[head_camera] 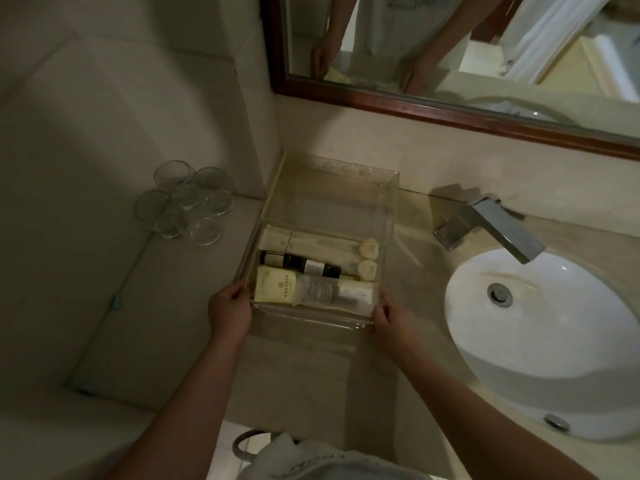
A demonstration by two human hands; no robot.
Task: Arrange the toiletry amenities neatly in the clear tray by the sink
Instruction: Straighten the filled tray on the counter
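Dim bathroom, pale stone worktop (311, 375): the clear tray (391, 216) sits left of the sink (554, 341), below the mirror (450, 46). The left hand (230, 310) and right hand (384, 315) each grip a near corner of it, fingers curled over the rim. Inside, a long white packet (311, 242), dark bottles (298, 263), a cream box (275, 284), a white tube (356, 294) and two round cream pieces (367, 259) lie in tidy rows in the front half; the back half holds nothing. Arranging looks nearly finished, with probably only squaring the tray left.

Printed marks on the packets (275, 287), the bottles (277, 259) and the shirt (311, 462) are too small and blurred to read; no legible text.
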